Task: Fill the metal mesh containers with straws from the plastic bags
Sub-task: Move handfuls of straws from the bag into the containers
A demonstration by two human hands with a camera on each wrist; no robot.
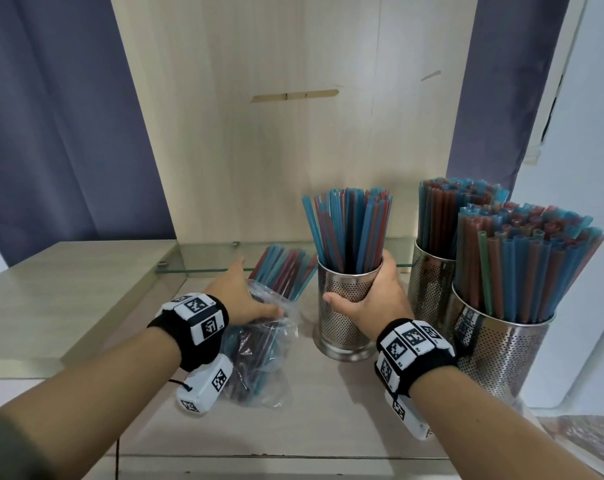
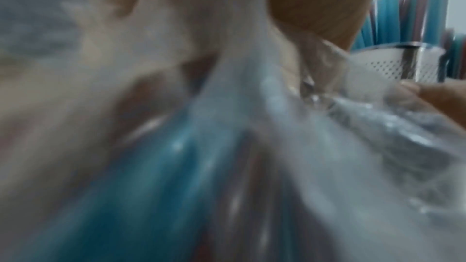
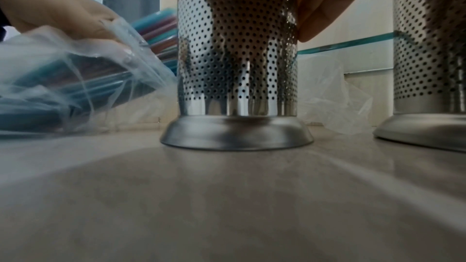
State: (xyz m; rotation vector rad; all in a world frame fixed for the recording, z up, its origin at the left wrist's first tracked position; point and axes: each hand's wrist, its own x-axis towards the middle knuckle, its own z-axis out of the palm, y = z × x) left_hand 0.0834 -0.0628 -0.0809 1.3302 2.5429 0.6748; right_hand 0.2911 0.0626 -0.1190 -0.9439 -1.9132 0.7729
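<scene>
Left fingers [image 1: 271, 311] clutch bag [image 1: 259, 362]; right fingers [image 1: 331, 299] wrap middle container [image 1: 342, 327].

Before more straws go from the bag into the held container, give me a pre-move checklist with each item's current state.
1. Right hand grips the container: ok.
2. Container upright, base flat on the shelf: ok.
3. Room left in the container: ok, its straws sit loosely.
4. Left hand holds the bag: ok.
5. Bag mouth open, straws poking out: ok.
6. Straws left in the bag: ok.
</scene>
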